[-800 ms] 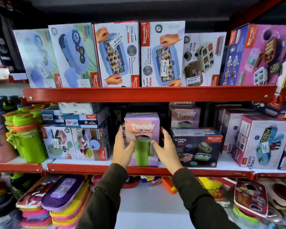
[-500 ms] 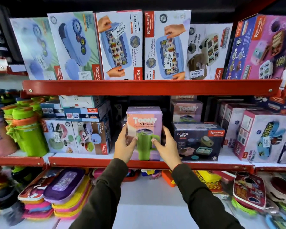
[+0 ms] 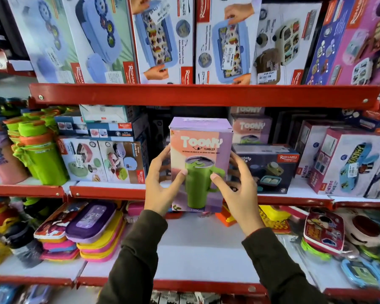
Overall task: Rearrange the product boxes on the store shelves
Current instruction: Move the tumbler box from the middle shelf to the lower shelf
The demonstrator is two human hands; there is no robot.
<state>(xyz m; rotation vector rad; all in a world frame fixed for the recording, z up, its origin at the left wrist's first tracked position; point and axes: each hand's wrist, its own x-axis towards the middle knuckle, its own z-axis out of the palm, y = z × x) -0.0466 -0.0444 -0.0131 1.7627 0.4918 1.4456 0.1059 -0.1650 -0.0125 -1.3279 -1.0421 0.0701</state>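
A tall lilac and peach Toony tumbler box, printed with a green mug, is held in front of the middle shelf, its base lower than the shelf's red edge. My left hand grips its left side and my right hand grips its right side, thumbs on the front face. Behind it stand more Toony boxes, one stacked on another. A dark blue Crunchy Bite box sits just right of the held box.
Lunch-box cartons line the top shelf. Green and pink bottles fill the left of the middle shelf, with stacked cartons beside them and Kidzee boxes at right. Flat plastic containers lie on the bottom shelf.
Both hands have pulled the Toony tumbler box off the middle shelf toward me; it was standing on the shelf board, and now it hangs in front of the red edge.
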